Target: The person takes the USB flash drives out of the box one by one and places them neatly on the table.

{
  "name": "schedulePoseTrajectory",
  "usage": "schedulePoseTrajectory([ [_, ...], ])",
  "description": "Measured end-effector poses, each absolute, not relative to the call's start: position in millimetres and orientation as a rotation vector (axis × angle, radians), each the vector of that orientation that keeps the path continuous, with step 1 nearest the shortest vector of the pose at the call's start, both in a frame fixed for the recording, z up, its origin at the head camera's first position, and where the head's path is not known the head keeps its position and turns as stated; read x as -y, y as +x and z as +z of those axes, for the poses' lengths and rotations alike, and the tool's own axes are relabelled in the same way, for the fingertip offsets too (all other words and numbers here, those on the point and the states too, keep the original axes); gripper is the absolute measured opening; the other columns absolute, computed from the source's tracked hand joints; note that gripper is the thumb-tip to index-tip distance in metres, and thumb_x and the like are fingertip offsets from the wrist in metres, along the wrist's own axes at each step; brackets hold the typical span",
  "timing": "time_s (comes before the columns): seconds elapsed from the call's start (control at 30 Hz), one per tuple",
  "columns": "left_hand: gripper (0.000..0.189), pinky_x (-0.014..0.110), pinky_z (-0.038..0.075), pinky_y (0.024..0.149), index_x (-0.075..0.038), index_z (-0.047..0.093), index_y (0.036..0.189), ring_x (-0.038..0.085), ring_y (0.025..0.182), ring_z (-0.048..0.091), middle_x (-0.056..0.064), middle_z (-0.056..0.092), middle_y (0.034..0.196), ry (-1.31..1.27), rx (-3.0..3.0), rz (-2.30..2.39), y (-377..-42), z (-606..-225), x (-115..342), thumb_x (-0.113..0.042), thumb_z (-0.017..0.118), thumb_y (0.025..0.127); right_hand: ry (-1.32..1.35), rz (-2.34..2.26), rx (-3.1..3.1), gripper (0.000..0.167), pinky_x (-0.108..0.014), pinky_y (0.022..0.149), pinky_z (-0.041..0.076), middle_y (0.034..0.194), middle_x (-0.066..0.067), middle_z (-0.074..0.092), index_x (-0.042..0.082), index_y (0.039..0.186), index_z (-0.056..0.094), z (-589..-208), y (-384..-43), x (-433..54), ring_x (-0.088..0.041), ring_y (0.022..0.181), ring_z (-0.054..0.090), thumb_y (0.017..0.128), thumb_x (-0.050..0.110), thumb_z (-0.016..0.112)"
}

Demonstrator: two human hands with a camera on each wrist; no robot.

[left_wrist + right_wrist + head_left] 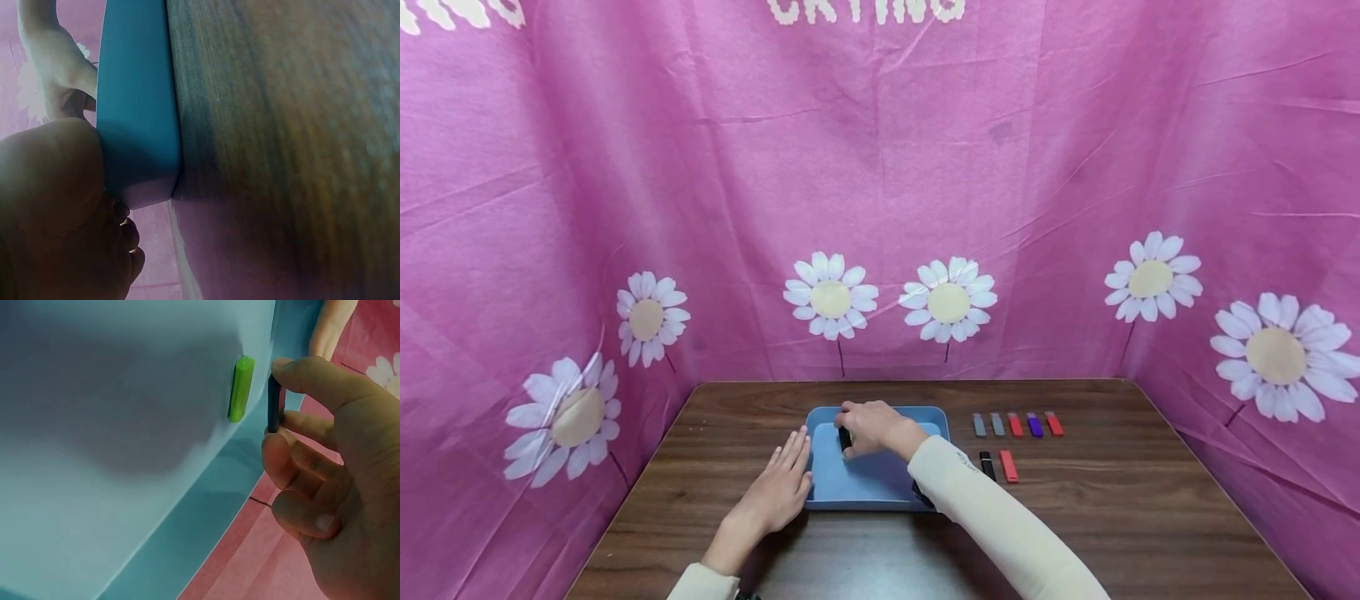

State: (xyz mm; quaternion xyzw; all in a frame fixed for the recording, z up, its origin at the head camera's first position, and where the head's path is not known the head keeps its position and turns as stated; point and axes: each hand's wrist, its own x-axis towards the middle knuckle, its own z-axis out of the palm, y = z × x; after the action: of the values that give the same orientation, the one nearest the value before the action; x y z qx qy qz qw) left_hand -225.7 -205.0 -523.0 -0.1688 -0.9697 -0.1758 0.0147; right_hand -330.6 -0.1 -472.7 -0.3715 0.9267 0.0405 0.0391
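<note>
My right hand [874, 427] is over the left part of a blue tray [880, 505]. It pinches a small black USB stick [273, 403] between thumb and fingertips, holding it on end above the tray in the right wrist view. Close beside it, a bright green stick [242, 389] lies on the tray floor near the wall. My left hand [781, 483] rests with straight fingers along the tray's left side. In the left wrist view, that hand [50, 187] lies against the tray's outer wall [139, 100].
Right of the tray, grey [979, 425], red [1015, 425] and purple [1035, 425] sticks lie in a row on the wooden table [700, 450]. Nearer me are a black stick [987, 465] and a red one [1008, 467]. A pink flowered cloth [880, 167] hangs around the table.
</note>
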Motion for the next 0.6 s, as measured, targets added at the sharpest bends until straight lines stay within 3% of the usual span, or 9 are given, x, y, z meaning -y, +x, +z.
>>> schedulePoseTrajectory([
  [0.3, 0.060, 0.064, 0.024, 0.131, 0.010, 0.032, 0.162, 0.044, 0.163, 0.023, 0.025, 0.023, 0.175, -0.511, 3.024, -0.548, -224.9, -518.8, 204.2, -0.017, 0.047, 0.111, -1.192, 0.086, -2.869, 0.056, -0.029, 0.083, 0.060, 0.129, 0.002, 0.065, 0.022, 0.139, 0.069, -467.4, -331.1, -19.7, -0.009, 0.083, 0.060, 0.091, 0.047, 0.083],
  [0.6, 0.061, 0.060, 0.026, 0.131, 0.008, 0.033, 0.162, 0.041, 0.163, 0.025, 0.023, 0.024, 0.175, -0.513, 2.991, -0.499, -226.7, -527.8, 206.5, -0.021, 0.047, 0.111, -1.161, 0.016, -2.867, 0.057, -0.028, 0.080, 0.058, 0.126, 0.001, 0.064, 0.020, 0.140, 0.067, -463.5, -328.0, -36.4, -0.010, 0.079, 0.055, 0.090, 0.044, 0.084],
])
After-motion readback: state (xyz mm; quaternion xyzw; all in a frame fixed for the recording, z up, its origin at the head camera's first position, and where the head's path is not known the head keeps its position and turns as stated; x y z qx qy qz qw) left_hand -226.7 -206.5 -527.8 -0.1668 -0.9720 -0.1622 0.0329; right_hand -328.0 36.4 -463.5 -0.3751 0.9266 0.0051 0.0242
